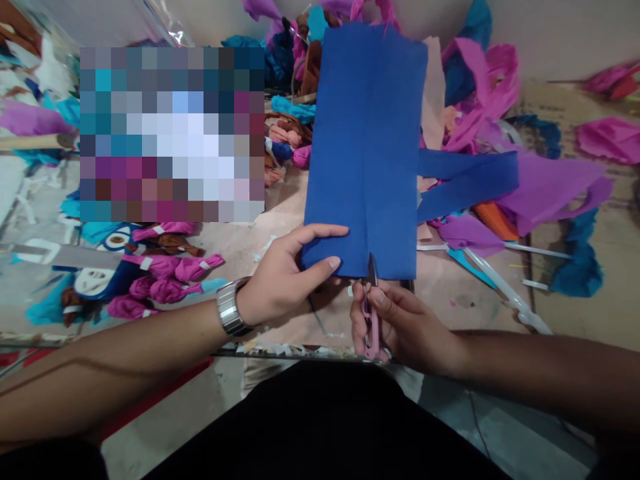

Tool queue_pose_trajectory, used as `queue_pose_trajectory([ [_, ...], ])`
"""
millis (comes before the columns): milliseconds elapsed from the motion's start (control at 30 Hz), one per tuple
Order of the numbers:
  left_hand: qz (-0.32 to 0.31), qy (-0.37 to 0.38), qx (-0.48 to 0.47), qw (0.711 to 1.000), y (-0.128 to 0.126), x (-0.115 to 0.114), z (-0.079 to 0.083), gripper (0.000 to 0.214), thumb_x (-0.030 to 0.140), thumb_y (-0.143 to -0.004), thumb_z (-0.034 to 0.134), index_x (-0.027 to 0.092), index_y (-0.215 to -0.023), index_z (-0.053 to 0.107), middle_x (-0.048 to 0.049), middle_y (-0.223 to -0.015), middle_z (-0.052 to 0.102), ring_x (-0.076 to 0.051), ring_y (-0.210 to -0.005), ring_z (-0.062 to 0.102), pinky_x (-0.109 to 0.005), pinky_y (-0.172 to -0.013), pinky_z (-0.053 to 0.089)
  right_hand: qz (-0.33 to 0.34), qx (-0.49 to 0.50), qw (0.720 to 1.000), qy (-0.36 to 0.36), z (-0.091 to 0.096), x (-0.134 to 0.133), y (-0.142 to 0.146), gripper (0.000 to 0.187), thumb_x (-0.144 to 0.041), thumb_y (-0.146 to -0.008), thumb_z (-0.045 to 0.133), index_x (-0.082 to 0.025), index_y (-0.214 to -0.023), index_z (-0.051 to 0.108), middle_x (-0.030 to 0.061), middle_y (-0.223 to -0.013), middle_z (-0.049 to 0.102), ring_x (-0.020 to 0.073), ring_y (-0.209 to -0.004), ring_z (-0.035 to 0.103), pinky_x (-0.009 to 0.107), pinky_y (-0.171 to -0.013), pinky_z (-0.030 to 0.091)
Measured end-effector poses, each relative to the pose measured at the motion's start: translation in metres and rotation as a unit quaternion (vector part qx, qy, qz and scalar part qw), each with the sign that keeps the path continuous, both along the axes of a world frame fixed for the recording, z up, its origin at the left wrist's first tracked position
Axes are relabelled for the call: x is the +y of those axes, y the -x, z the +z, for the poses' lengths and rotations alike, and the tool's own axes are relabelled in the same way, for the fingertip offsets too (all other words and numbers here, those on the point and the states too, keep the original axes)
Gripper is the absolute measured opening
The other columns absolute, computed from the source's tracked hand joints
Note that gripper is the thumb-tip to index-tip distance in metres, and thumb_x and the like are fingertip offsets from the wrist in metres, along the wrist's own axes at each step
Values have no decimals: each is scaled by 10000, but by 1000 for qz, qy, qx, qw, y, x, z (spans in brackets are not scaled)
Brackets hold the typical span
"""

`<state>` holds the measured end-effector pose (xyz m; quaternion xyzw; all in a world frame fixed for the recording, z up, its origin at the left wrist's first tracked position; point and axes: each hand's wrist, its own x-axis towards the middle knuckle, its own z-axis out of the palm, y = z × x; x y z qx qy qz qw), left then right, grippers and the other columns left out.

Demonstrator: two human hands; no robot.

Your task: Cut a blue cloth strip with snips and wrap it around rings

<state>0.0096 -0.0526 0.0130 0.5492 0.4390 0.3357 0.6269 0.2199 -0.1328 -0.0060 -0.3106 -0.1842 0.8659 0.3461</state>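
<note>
In the head view, at centre frame, the left hand (293, 277) pinches the blue paper sheet (365, 147) at its lower left corner, grip closed on it. Just to the right, the right hand (400, 327) has its grip closed around the pink scissors (371, 320). Their dark blade seems to meet the sheet's bottom edge, above the table (285, 213).

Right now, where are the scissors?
Head view, low centre: the scissors are in the right hand, blades at the bottom edge of the blue paper, just right of the left hand pinching it.
</note>
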Motion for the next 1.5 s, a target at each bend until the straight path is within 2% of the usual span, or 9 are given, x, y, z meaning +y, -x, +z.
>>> queue_pose_trajectory([
  [300,-5,-15,6,1000,1,0,-3,418,332,-930,778,199,-1321,716,-64,-938,765,-146,-658,721,-260,-603,662,0,-41,999,12,6,3,-1,386,-549,-991,728,-195,-1026,578,-14,-766,700,112,-619,714,158,-485,464],
  [533,-13,-16,17,1000,2,1,-1,427,326,-937,772,185,-1334,704,-70,-961,773,-147,-657,730,-261,-608,656,-2,-41,999,7,5,2,0,349,-518,-1018,700,-193,-1013,572,-16,-760,691,107,-619,703,165,-504,468],
  [633,-8,-4,12,1000,2,1,-3,437,323,-928,780,199,-1338,695,-52,-917,764,-142,-621,720,-260,-577,647,-1,-40,999,12,5,1,0,355,-532,-1025,683,-194,-1075,588,-7,-786,694,117,-641,708,172,-501,466],
  [767,-5,9,-1,1000,2,2,-4,459,305,-931,777,232,-1372,672,-23,-831,745,-142,-586,706,-246,-525,627,15,-17,1000,-2,6,-3,-1,402,-542,-1032,668,-184,-1206,610,25,-867,730,142,-695,743,203,-538,525],
  [933,-10,-8,12,1000,2,4,-2,499,244,-895,795,242,-1379,679,-33,-927,764,-109,-566,675,-221,-511,617,31,-33,999,-11,10,-4,0,440,-565,-1026,666,-168,-1215,656,86,-1008,780,145,-741,760,225,-576,569],
  [1067,-17,-24,16,999,3,4,-3,507,242,-888,785,245,-1386,688,-35,-942,763,-117,-602,682,-226,-531,628,21,-61,998,-13,10,-4,0,441,-565,-1022,673,-170,-1218,681,67,-946,782,128,-684,743,213,-554,564],
  [1233,-18,-26,18,999,5,4,-5,539,235,-883,781,235,-1412,677,-40,-940,760,-122,-613,680,-244,-559,644,21,-37,999,-12,7,-5,0,534,-610,-1040,610,-205,-1387,592,58,-908,764,175,-736,773,205,-469,570],
  [1500,-17,-58,35,998,5,3,-5,560,250,-871,802,230,-1417,684,-73,-1082,766,-127,-671,690,-240,-588,646,-5,-54,998,-16,6,-3,3,390,-523,-1021,678,-177,-1200,681,32,-883,715,139,-706,712,230,-513,606],
])
